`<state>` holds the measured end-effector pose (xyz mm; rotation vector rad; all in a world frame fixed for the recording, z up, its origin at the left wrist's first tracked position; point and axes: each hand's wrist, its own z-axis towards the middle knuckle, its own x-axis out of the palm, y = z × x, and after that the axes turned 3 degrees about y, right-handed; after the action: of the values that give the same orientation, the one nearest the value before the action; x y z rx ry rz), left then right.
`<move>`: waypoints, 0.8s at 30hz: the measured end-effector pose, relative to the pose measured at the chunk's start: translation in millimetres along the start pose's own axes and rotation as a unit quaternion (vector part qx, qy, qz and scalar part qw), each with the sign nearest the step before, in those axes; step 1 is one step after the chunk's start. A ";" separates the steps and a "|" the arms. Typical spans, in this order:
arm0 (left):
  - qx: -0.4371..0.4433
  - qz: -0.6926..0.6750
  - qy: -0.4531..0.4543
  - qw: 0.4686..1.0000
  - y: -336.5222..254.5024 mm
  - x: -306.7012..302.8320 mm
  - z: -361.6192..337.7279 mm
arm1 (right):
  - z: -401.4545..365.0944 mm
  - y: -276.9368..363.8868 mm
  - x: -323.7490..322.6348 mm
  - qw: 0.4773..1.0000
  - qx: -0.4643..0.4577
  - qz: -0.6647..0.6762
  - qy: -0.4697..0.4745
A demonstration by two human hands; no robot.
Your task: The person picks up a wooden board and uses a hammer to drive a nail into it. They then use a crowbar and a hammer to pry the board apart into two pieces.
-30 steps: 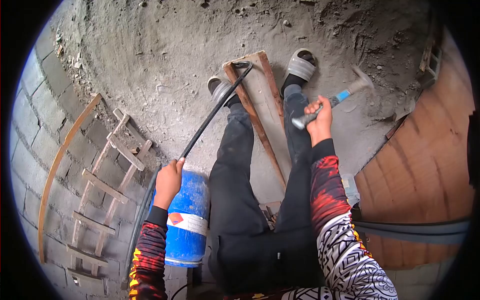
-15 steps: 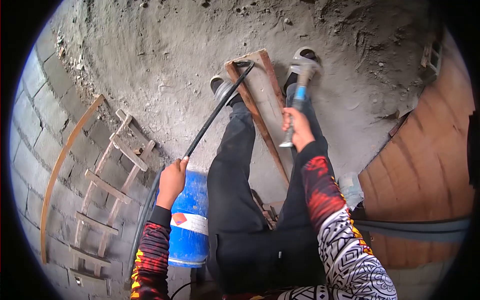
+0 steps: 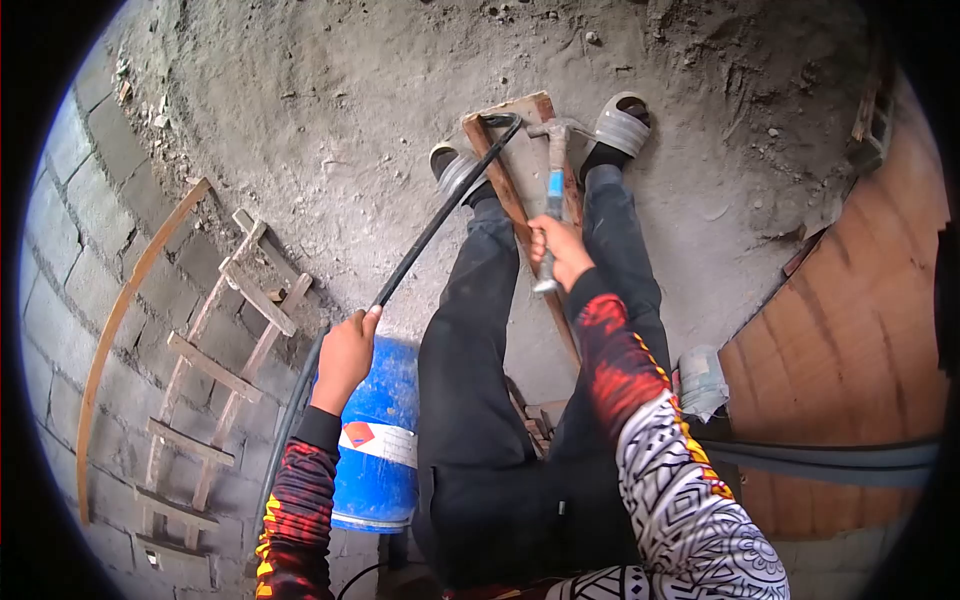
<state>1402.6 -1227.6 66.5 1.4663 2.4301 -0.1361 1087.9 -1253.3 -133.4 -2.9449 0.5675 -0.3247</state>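
The right hand (image 3: 562, 250) is clasping the hammer (image 3: 555, 183) by its lower handle, the head showing over the wooden frame (image 3: 510, 200); the left hand (image 3: 345, 362) is holding the pry bar (image 3: 430, 235), its hook lying at the frame's far end; both are seeming heavy, stiff, surest gripped by the shaft

Smooth metal bar (image 3: 432, 230); rough wooden strip (image 3: 508, 195)

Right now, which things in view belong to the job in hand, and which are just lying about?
In the job:
hammer, in the right hand
black pry bar, in the left hand
wooden piece between the feet

Apparently just about:
blue drum
wooden ladder
long wood strip
brown panel
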 end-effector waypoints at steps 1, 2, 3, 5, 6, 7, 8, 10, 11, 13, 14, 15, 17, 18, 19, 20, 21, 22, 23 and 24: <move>0.002 0.006 0.009 1.000 -1.2 -1.6 -0.1 | -19.1 8.1 -7.0 1.000 -0.006 -0.022 -0.016; 0.004 0.004 0.011 1.000 1.3 0.6 -1.6 | -34.4 14.4 -23.1 0.998 -0.031 -0.040 -0.026; 0.010 0.006 0.005 1.000 5.4 4.2 0.2 | -48.3 25.1 -39.9 0.996 -0.059 -0.058 -0.035; 0.018 0.003 -0.007 1.000 7.3 3.6 3.3 | -75.6 50.8 -68.1 0.987 -0.123 -0.063 -0.076; 0.014 -0.001 -0.006 1.000 7.9 2.4 3.5 | -83.8 67.2 -79.2 0.984 -0.148 -0.017 -0.092; 0.008 -0.007 -0.002 1.000 8.7 2.7 2.9 | -88.1 79.0 -82.8 0.979 -0.171 0.029 -0.108; 0.007 -0.009 -0.001 1.000 9.8 4.2 2.0 | -82.8 84.4 -80.4 0.979 -0.170 0.026 -0.109; 0.007 -0.017 0.000 1.000 11.2 3.9 3.8 | -60.0 97.3 -66.3 0.926 -0.293 0.224 -0.079; 0.006 -0.017 0.000 1.000 10.7 3.0 3.7 | -39.6 90.9 -50.1 0.913 -0.302 0.264 -0.072; 0.001 -0.018 0.000 1.000 6.3 0.7 1.6 | -0.7 43.0 -7.6 0.943 -0.233 0.191 -0.142; 0.002 -0.017 0.001 1.000 8.3 2.3 1.7 | 11.8 10.8 4.5 0.973 -0.136 0.141 -0.122; 0.001 -0.012 -0.001 1.000 10.3 4.7 3.3 | 22.1 -9.3 6.5 0.996 -0.001 0.072 0.044; 0.000 -0.006 0.000 1.000 10.3 6.8 5.5 | 21.8 -19.5 22.8 0.995 0.019 0.097 0.004; 0.002 -0.008 0.004 1.000 9.7 4.3 3.6 | 14.7 -21.8 20.3 0.996 0.010 0.083 -0.006; 0.007 -0.011 0.004 1.000 8.3 1.4 3.1 | 10.5 -21.7 11.3 0.997 -0.004 0.069 -0.014; 0.009 -0.019 0.007 1.000 6.9 -0.1 2.6 | 3.7 -18.2 -0.2 0.999 0.006 0.047 -0.004; 0.012 -0.020 0.006 1.000 8.0 0.5 2.8 | -14.8 -9.0 -9.9 0.999 -0.011 0.039 -0.009; 0.020 -0.018 0.003 1.000 11.4 2.6 3.2 | -27.5 -1.2 -29.3 0.999 -0.027 0.027 -0.024; 0.030 -0.017 -0.002 0.999 13.1 2.9 4.9 | -46.4 11.0 -43.4 0.996 -0.074 -0.007 -0.044; 0.032 -0.018 -0.003 0.999 13.3 2.1 5.2 | -59.7 22.4 -58.5 0.993 -0.102 0.000 -0.066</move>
<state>1414.4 -1220.7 61.9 1.4468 2.4704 -0.2282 1013.0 -1256.6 -90.1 -3.1313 0.6159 -0.0754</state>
